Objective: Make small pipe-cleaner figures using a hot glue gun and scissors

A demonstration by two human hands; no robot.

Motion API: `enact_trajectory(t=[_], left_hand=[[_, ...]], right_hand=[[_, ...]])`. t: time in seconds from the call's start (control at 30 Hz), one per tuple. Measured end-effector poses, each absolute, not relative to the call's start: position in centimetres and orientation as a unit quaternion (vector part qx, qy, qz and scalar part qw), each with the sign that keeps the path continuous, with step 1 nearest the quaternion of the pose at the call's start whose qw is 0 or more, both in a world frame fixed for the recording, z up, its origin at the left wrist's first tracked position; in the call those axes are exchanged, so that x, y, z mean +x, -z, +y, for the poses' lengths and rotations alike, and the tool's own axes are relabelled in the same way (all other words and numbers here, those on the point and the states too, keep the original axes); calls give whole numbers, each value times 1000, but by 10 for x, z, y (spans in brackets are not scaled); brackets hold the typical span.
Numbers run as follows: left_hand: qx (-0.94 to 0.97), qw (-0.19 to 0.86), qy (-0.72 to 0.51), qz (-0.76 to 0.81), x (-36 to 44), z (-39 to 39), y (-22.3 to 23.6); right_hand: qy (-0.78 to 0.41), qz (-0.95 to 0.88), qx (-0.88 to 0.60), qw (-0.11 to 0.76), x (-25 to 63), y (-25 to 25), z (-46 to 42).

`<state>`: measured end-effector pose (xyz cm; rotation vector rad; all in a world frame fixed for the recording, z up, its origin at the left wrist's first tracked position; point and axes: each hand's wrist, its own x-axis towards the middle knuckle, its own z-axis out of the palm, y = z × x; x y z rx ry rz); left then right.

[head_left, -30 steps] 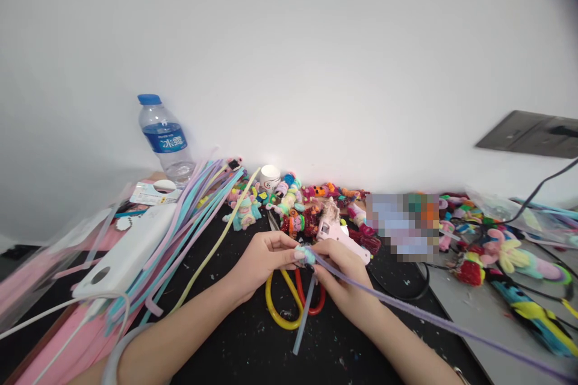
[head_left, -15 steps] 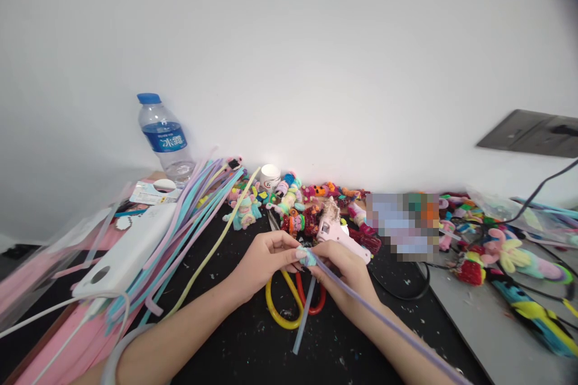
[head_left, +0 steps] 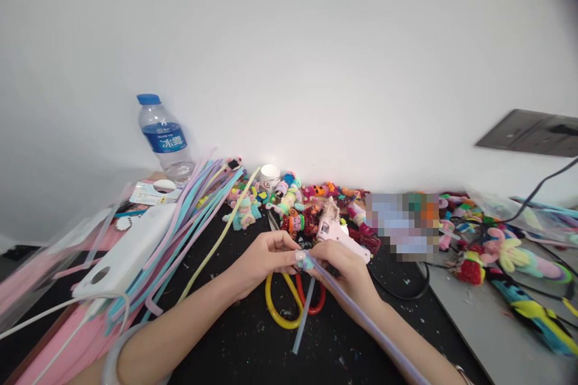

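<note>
Between my two hands is a small coiled blue-and-purple pipe cleaner piece [head_left: 307, 260]. A long purple pipe cleaner [head_left: 361, 313] runs from it over my right wrist toward the lower right. My left hand [head_left: 273, 258] pinches the piece from the left with thumb and fingertips. From the other side my right hand [head_left: 345, 274] closes on it, some fingers hidden. Below them lie scissors with yellow and red handles [head_left: 282, 316] and a translucent glue stick [head_left: 301, 328]. Just behind my right hand rests a pink glue gun [head_left: 345, 242].
Loose pastel pipe cleaners [head_left: 194, 216] fan out at left beside a white power bank-like slab [head_left: 126, 249]. A water bottle [head_left: 165, 138] leans on the wall. Several fuzzy colourful figures [head_left: 244, 213] line the back. A black cable [head_left: 406, 298] curves at right, near a blue-yellow fuzzy item [head_left: 533, 313].
The long purple pipe cleaner has swung down and closer along my right forearm. The coiled piece has turned slightly between my fingers; both hands stay in nearly the same place.
</note>
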<state>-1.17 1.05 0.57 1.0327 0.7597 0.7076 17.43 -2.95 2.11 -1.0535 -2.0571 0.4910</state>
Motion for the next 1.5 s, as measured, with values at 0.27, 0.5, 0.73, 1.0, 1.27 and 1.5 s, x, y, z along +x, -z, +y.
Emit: enact_trajectory(t=[0.27, 0.5, 0.73, 1.0, 1.27, 1.5], left_hand=[[502, 716, -394, 284, -11, 13, -2], [532, 673, -423, 292, -11, 13, -4], [493, 721, -380, 304, -12, 13, -1], [496, 726, -372, 297, -11, 13, -4], [488, 720, -388, 303, -10, 11, -5], [446, 731, -385, 343, -8, 8, -10]], right_hand=[[-286, -711, -441, 467, 173, -9, -29], [-267, -733, -427, 458, 175, -14, -29], [-241, -766, -417, 426, 175, -20, -28], [-272, -746, -448, 410, 176, -20, -30], [-301, -718, -461, 426, 174, -16, -32], [-320, -720, -463, 407, 174, -21, -33]])
